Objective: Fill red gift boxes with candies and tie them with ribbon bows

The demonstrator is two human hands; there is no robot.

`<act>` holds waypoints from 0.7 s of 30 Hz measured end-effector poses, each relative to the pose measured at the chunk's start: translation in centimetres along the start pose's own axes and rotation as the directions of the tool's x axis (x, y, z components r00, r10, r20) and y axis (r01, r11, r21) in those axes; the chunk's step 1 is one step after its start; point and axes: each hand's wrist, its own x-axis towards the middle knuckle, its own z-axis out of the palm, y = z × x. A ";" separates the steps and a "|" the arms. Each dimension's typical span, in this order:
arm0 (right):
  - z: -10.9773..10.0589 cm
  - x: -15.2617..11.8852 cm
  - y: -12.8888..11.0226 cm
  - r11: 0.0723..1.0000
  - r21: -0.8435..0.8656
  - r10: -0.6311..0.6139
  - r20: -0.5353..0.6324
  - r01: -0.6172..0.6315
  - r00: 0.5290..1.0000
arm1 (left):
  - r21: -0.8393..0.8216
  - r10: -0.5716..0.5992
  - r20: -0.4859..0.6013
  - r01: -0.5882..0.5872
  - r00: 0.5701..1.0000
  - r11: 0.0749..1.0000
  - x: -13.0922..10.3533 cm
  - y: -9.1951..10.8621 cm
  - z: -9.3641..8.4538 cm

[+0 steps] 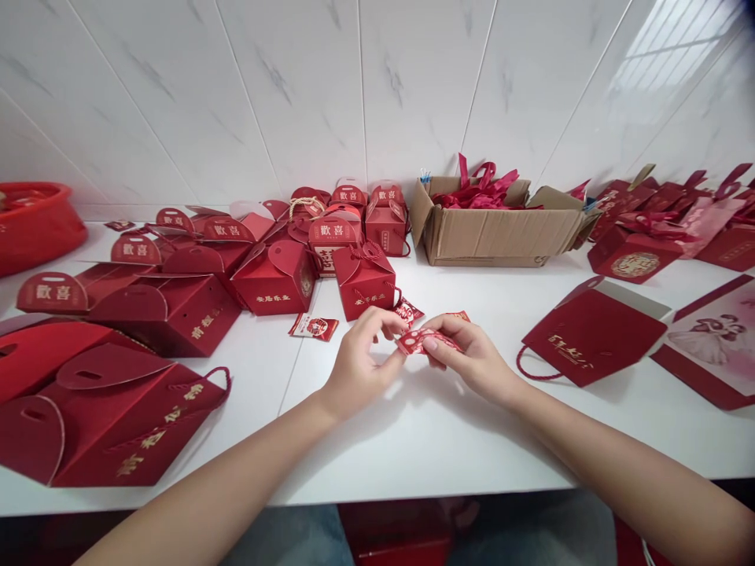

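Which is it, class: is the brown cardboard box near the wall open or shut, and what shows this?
Open: red ribbons inside the cardboard box are visible from above, some rising past its rim.

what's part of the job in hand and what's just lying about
Likely in the job:
small patterned red packet, between left hand and right hand
small rectangular red-and-cream packet
rope-handled red card box behind left hand

Likely lying about:
open brown cardboard box
round red tub
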 end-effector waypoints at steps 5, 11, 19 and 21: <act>-0.4 0.1 0.8 0.904 -0.326 -0.332 -0.130 0.276 0.934 | -0.303 -0.271 0.149 0.305 0.951 0.903 0.2 0.3 -0.2; -0.4 0.0 1.0 0.815 -0.401 -0.468 -0.032 0.417 0.883 | -0.543 -0.319 0.436 0.528 0.842 0.653 0.5 0.7 -0.4; -0.4 -0.2 1.2 0.995 0.099 -0.032 0.082 0.024 0.996 | -0.436 -0.276 0.309 0.393 0.910 0.810 0.6 0.7 -0.1; -0.3 -0.2 1.0 0.999 0.026 0.026 0.132 -0.030 0.991 | -0.387 -0.268 0.285 0.366 0.920 0.846 0.5 0.6 -0.1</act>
